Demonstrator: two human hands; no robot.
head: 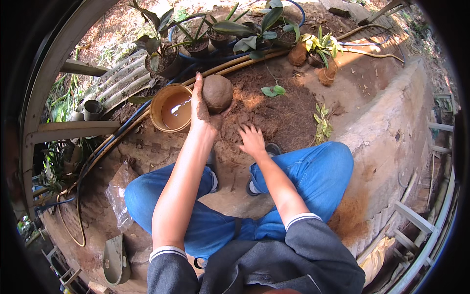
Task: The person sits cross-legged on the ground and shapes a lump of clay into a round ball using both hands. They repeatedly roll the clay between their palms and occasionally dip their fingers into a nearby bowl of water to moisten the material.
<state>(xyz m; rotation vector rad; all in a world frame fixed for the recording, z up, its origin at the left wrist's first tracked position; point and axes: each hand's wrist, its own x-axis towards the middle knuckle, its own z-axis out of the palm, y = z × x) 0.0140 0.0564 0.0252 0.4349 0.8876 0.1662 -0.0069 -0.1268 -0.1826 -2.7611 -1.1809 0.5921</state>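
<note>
A smooth round ball of brown mud [218, 93] rests in my left hand [200, 110], whose muddy palm and fingers cup it from the left and below. Just left of that hand stands a round tub [154, 110] with muddy brown water [175, 110] in it. My right hand [252, 139] lies palm down at the near edge of a heap of damp soil mixed with fibre [282, 114]. Its fingers are spread, and their tips touch the soil. A leafy sprig [273, 90] lies on the heap.
Potted plants [165, 58] line the far side, behind bamboo poles [235, 64] and a blue hose [183, 71]. Fibre-wrapped balls [328, 73] sit at far right. A clear plastic bag [121, 198] and a cut plastic scoop [116, 261] lie left; loose coir fibre [350, 218] lies right.
</note>
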